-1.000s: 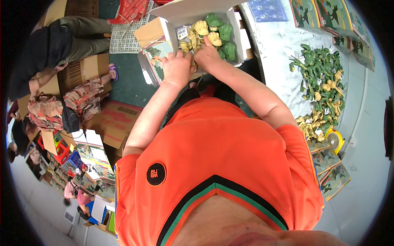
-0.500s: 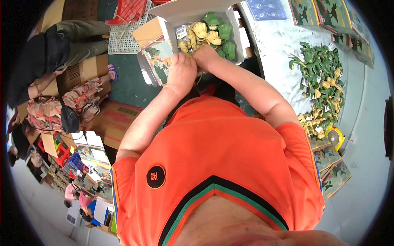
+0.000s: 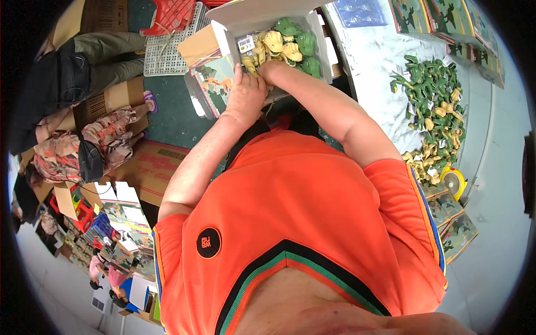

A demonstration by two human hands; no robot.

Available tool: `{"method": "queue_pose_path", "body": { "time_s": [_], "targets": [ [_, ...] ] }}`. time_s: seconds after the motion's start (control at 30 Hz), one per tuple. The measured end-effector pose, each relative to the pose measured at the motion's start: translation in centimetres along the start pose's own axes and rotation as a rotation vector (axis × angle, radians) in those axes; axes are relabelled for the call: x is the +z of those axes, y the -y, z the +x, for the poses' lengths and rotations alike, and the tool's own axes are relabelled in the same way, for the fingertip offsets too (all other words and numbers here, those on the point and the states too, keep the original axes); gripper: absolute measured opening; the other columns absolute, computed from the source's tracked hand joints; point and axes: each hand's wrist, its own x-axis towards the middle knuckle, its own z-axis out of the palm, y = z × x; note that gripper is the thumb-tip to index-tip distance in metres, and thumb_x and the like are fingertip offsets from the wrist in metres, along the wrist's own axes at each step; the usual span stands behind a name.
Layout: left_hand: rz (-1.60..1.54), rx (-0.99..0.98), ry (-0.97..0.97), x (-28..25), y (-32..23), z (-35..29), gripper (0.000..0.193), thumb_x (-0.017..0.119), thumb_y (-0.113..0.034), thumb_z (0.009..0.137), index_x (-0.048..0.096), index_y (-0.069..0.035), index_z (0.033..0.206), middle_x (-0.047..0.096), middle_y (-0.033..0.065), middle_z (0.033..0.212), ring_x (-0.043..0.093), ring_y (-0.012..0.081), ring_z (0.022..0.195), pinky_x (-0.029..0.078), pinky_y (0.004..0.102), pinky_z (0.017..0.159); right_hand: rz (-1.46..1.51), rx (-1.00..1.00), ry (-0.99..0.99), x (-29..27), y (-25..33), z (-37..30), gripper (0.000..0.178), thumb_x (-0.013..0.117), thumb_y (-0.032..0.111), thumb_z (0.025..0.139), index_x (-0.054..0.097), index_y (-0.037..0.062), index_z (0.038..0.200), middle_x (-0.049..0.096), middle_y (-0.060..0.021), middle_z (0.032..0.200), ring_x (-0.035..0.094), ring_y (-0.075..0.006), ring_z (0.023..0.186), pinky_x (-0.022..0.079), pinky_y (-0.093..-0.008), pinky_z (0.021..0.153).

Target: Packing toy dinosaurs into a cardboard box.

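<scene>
A white open box (image 3: 226, 44) holds several toy dinosaurs, with tan ones (image 3: 273, 42) at the left and middle and green ones (image 3: 305, 43) at the right. At its near left corner is my left hand (image 3: 247, 95), one finger pointing up and the others curled over the near edge. Close beside it, my right hand (image 3: 275, 72) reaches down into the near side of the box. The right fingers are hidden, so whatever they touch does not show. A small white tag (image 3: 245, 43) lies among the tan toys.
Left of the box stands a printed carton (image 3: 215, 84). On the white-covered table (image 3: 363, 61) at right lies a heap of green and tan dinosaurs (image 3: 432, 100), near a yellow fan (image 3: 453, 183). Printed boxes (image 3: 446, 22) are stacked behind. Two people (image 3: 61, 84) stand at left by cardboard cartons.
My right hand has moved slightly left and lower into the box. One finger of my left hand has lifted and straightened. The toys in the box look much the same.
</scene>
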Motion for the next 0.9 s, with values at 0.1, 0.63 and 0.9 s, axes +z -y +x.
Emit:
{"method": "queue_pose_path", "body": {
  "time_s": [0.1, 0.63, 0.9],
  "targets": [
    [0.053, -0.018, 0.007, 0.2, -0.2, -0.1, 0.037, 0.067, -0.02, 0.082, 0.06, -0.002, 0.114, 0.064, 0.0106, 0.1, 0.061, 0.0269, 0.105, 0.022, 0.0574, 0.118, -0.096, 0.004, 0.029, 1.1, -0.2, 2.5, 0.031, 0.063, 0.024, 0.087, 0.076, 0.0061, 0.108, 0.071, -0.0181, 0.114, 0.068, -0.0322, 0.108, 0.053, -0.0422, 0.091],
    [-0.109, -0.028, 0.018, -0.1, -0.1, -1.5, 0.043, 0.06, -0.019, 0.085, 0.059, 0.0, 0.124, 0.064, 0.0189, 0.113, 0.056, 0.0352, 0.119, 0.016, 0.0585, 0.12, 0.083, -0.052, 0.151, -0.7, 0.0, 2.0, 0.031, 0.062, 0.012, 0.089, 0.07, -0.0055, 0.113, 0.07, -0.0221, 0.111, 0.07, -0.0346, 0.095, 0.058, -0.0458, 0.069],
    [-0.056, -0.079, 0.063, -0.9, -0.4, -1.3, 0.048, 0.062, -0.022, 0.086, 0.056, -0.007, 0.131, 0.059, 0.0113, 0.129, 0.045, 0.0312, 0.131, 0.032, 0.0719, 0.102, 0.275, 0.087, 0.098, -1.8, 0.3, 0.0, 0.037, 0.061, 0.011, 0.088, 0.064, -0.0069, 0.121, 0.069, -0.0226, 0.111, 0.069, -0.0381, 0.095, 0.059, -0.0497, 0.066]
  ]
}}
